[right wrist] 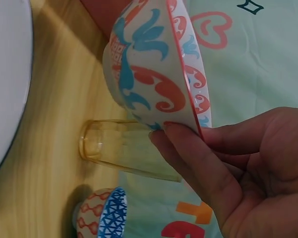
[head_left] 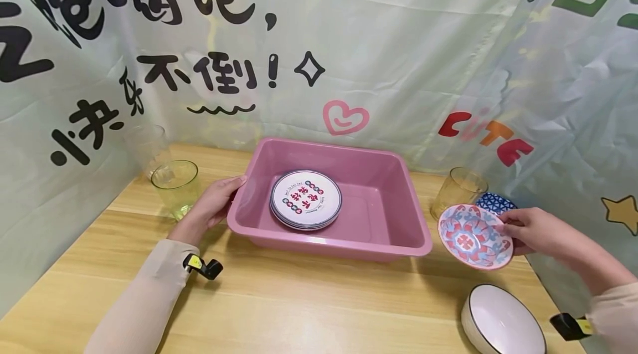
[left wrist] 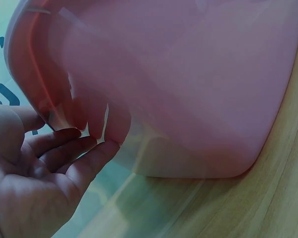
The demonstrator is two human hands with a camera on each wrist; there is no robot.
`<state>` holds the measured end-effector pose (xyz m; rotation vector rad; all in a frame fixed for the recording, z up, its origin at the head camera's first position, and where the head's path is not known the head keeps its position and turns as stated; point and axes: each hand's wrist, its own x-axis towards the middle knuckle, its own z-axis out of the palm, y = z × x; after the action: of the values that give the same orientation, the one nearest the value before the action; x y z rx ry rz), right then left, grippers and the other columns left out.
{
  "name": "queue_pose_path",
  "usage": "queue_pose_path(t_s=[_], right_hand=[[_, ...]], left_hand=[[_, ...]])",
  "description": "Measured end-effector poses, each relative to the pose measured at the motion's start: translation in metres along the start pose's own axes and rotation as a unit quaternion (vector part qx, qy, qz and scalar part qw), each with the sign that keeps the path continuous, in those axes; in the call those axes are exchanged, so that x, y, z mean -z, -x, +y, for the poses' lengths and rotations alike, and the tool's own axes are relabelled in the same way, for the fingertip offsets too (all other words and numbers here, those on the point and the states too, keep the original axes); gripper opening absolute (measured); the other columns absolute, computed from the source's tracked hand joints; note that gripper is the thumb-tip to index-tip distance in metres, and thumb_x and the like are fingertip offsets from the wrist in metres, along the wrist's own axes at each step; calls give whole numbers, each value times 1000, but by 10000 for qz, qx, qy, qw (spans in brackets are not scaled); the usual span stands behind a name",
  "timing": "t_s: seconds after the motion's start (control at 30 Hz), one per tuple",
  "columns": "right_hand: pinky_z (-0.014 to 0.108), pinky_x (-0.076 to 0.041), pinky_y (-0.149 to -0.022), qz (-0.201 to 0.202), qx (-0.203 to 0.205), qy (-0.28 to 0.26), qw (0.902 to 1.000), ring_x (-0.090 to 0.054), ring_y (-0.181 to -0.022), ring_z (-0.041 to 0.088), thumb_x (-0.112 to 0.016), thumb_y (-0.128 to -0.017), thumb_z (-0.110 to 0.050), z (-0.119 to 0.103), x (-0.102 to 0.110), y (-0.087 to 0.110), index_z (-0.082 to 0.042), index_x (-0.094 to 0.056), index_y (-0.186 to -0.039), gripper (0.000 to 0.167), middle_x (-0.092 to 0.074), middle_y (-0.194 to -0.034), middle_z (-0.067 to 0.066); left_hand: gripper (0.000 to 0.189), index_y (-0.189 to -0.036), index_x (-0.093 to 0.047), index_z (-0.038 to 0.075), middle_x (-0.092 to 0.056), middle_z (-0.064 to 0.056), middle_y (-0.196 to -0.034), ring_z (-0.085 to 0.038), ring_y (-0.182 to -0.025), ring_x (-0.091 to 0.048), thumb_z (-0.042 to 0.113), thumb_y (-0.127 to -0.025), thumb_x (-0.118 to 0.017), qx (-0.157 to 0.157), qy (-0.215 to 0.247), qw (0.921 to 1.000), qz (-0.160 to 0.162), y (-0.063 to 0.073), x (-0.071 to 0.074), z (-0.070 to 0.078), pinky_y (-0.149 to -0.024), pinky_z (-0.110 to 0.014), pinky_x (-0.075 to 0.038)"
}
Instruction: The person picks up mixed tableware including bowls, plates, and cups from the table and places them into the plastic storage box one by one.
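My right hand [head_left: 535, 230] pinches the rim of a red-and-blue patterned bowl [head_left: 466, 239], thumb on the inside and fingers on the outside. The bowl is tilted, its inside turned toward the head camera, and in the right wrist view the bowl's outer side [right wrist: 149, 74] shows. At the left end of a pink plastic basin [head_left: 329, 249], my left hand [head_left: 214, 201] grips the rim. The left wrist view has its fingertips against the basin's outer wall [left wrist: 198, 99]. Inside the basin, toward the left, lies a stack of white plates [head_left: 306, 199] with printed lettering.
A white bowl with a dark rim [head_left: 505, 321] stands at the front right. Behind the held bowl are an amber glass [head_left: 458, 190] and a blue-patterned bowl [head_left: 495, 203]. Left of the basin stand a green glass [head_left: 174, 188] and a clear glass [head_left: 147, 146]. A printed cloth [head_left: 399, 66] hangs behind.
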<state>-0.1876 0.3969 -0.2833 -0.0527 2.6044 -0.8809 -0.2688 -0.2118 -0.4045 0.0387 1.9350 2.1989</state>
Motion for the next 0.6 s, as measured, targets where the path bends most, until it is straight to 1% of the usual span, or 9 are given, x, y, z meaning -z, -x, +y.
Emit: queue_pose_path(t_s=[0.1, 0.2, 0.3, 0.4, 0.6], right_hand=[[33, -60, -69, 0, 39, -184, 9998, -66, -76, 19, -42, -105, -6, -2, 4, 2, 23, -42, -125, 36, -64, -85, 9], [33, -60, -71, 29, 78, -253, 9996, -67, -77, 18, -41, -105, -5, -5, 7, 2, 24, -40, -126, 36, -65, -87, 10], [32, -59, -71, 89, 94, -163, 9998, -66, -78, 18, -42, -105, -7, -9, 9, 2, 23, -42, -125, 36, -65, -87, 9], [31, -59, -70, 129, 91, -80, 9998, -65, -78, 18, -43, -105, -10, -14, 10, 1, 22, -42, -126, 38, -65, -88, 8], [32, -59, -69, 139, 140, -75, 9998, -64, -78, 19, -45, -104, -11, -24, 8, -3, 21, -43, -126, 39, -66, -88, 8]], left_hand=[[61, -135, -45, -13, -66, -14, -99, -18, -78, -65, 37, -102, -52, -11, -20, 10000, -3, 0, 0, 0, -73, -32, -59], [60, -134, -46, -14, -66, -13, -97, -18, -78, -65, 36, -102, -53, -35, 22, 10000, -15, 0, 0, 1, -72, -32, -59], [60, -133, -45, -15, -66, -12, -97, -17, -79, -64, 35, -102, -53, -68, 19, 10000, -56, 0, 0, 2, -73, -31, -59], [59, -134, -46, -14, -66, -13, -99, -18, -81, -65, 35, -102, -52, -60, -53, 10000, -31, 0, -1, 3, -76, -32, -59], [57, -136, -44, -14, -65, -16, -105, -23, -90, -64, 33, -103, -50, -26, -239, 9997, -52, 0, -1, 6, -82, -35, -57]])
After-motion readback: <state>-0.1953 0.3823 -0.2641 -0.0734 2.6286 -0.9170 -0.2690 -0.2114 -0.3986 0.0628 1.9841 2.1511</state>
